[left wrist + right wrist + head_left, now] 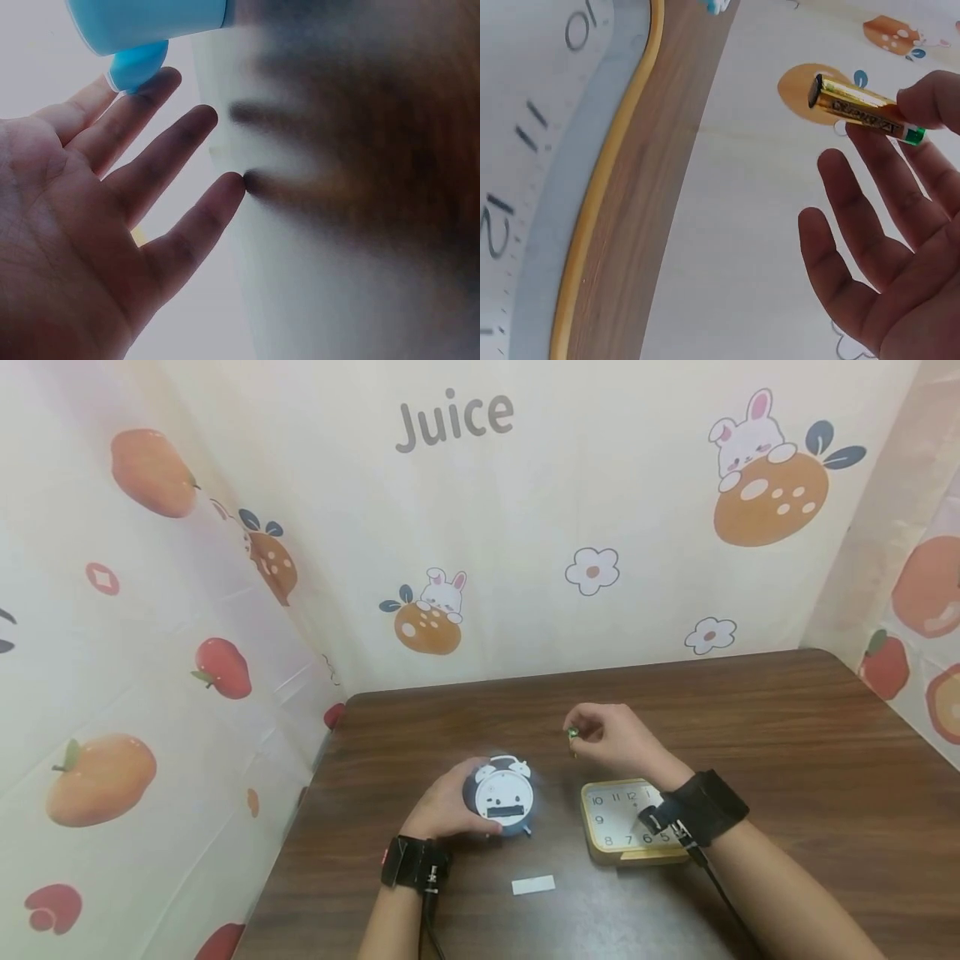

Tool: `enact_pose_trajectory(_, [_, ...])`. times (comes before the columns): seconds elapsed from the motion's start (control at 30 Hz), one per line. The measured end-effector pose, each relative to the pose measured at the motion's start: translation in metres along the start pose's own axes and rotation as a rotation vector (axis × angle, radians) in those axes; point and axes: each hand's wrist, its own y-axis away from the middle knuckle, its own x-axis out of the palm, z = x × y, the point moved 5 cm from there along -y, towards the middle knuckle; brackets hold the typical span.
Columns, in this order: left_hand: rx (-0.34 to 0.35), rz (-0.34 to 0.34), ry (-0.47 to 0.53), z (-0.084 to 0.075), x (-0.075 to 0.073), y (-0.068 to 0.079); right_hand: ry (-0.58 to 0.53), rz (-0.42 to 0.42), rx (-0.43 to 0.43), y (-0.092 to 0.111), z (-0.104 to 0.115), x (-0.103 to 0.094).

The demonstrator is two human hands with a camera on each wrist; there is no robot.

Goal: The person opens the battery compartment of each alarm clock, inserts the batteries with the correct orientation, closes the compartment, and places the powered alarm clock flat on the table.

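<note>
My left hand (444, 802) grips a small blue alarm clock (510, 797) from its left side, thumb along the lower edge. A dark open battery slot (506, 811) shows in the clock's white round side, which bears a cartoon face. In the left wrist view, part of the clock's blue body (150, 22) and one foot (139, 66) appear above the fingers. Between thumb and fingertips, my right hand (611, 739) pinches a gold battery with a green end (862, 109), held up beyond the square clock and to the right of the alarm clock.
A square clock with a yellow frame (613, 818) lies face up under my right wrist. Nearer me, a small white strip (533, 885) lies on the brown wooden table (420, 718). A printed curtain (525, 510) hangs behind the table and along its sides.
</note>
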Motion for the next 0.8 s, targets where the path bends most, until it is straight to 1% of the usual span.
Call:
enact_pose_trajectory(0.2, [-0.002, 0.007, -0.003, -0.001, 0.000, 0.001, -0.023, -0.063, -0.083, 0.009, 0.012, 0.005])
enact_pose_trajectory(0.27, [0.001, 0.009, 0.001, -0.002, 0.000, 0.000, -0.033, -0.065, -0.112, 0.011, 0.017, 0.008])
enact_pose_trajectory(0.43, [0.010, 0.002, 0.012, -0.002, -0.001, -0.004, -0.032, -0.058, -0.153, 0.013, 0.029, 0.020])
enact_pose_trajectory(0.6, [0.016, 0.003, 0.030, -0.002, -0.001, -0.006, -0.041, -0.015, -0.175, 0.013, 0.043, 0.037])
enact_pose_trajectory(0.7, [0.012, 0.006, 0.033, -0.001, 0.000, -0.006, -0.057, 0.026, -0.171, 0.015, 0.049, 0.049])
enact_pose_trajectory(0.8, [0.005, 0.004, 0.025, 0.000, 0.001, -0.005, -0.041, 0.068, -0.157, 0.016, 0.054, 0.060])
